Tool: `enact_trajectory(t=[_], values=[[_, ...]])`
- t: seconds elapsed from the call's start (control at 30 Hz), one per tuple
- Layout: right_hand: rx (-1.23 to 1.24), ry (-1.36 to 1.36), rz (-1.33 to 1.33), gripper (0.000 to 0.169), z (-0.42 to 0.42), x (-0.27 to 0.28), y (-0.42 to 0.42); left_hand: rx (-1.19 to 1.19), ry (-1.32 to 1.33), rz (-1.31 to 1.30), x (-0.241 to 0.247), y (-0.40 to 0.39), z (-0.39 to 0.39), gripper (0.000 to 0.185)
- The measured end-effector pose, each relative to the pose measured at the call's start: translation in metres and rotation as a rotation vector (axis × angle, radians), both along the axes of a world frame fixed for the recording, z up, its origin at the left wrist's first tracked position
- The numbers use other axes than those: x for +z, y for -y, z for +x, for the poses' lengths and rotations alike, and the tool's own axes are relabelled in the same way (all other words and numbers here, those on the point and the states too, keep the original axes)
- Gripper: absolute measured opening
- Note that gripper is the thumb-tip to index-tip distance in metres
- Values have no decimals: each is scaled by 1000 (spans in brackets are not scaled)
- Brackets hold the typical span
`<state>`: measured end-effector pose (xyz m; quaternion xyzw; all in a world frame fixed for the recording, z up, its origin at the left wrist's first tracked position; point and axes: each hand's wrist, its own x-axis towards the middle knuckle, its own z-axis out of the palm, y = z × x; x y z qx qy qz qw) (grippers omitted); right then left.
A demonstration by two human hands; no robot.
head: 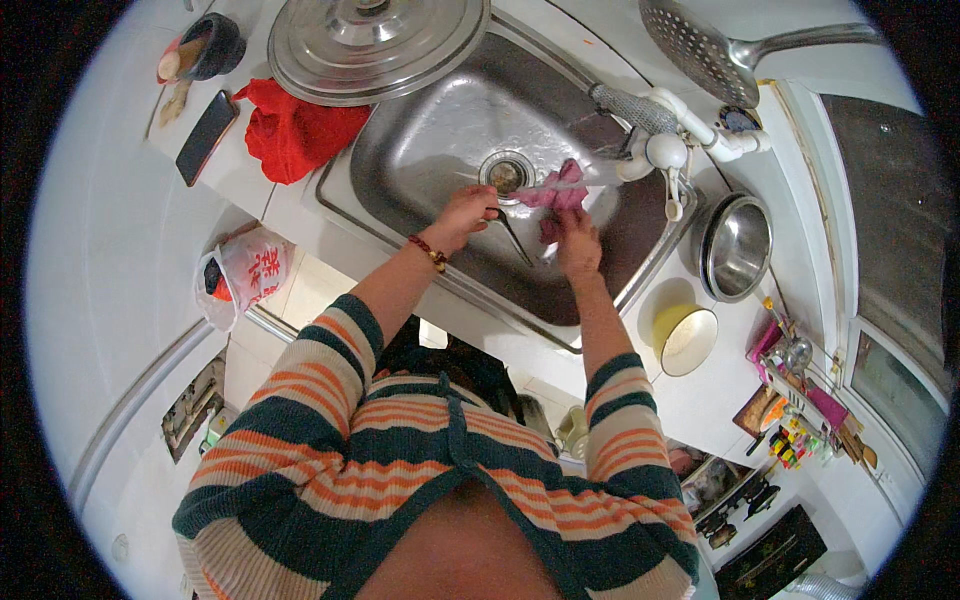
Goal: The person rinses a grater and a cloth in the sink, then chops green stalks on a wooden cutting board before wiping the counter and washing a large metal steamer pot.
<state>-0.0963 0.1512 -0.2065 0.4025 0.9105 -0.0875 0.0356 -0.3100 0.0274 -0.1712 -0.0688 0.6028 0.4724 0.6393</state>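
Observation:
Over the stainless steel sink point(427, 142), my left hand point(466, 217) grips a thin utensil point(515, 238), dark near the fingers, whose slim end slants down to the right. Its far end is too small to name. My right hand point(577, 247) holds a crumpled pink cloth point(562, 186), part of which hangs below the fingers. From the white tap point(666, 152) on the right, a stream of water runs across the cloth towards my left hand. Just beyond the hands lies the round drain point(506, 174) in the sink's floor.
A large metal lid point(375, 71) overhangs the sink's far left corner, beside a red cloth point(296, 135) and a smartphone point(206, 139). Stacked metal bowls point(741, 247) and a yellow bowl point(686, 341) stand on the right. A skimmer point(701, 49) lies at the back right.

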Motion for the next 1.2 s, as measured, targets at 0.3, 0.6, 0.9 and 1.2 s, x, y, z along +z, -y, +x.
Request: enact_trajectory(t=[0.3, 0.6, 0.9, 1.2], values=[[-500, -710, -1091, 12, -35, 52, -21, 140, 316, -18, 15, -17, 18, 42], [-384, -788, -1018, 42, -70, 153, 93, 419, 680, 430, 21, -49, 37, 45], [-192, -460, -373, 34, -112, 129, 68, 490, 471, 353, 20, -55, 32, 26], [-465, -259, -516, 39, -120, 81, -8, 556, 418, 342, 1, -52, 54, 4]])
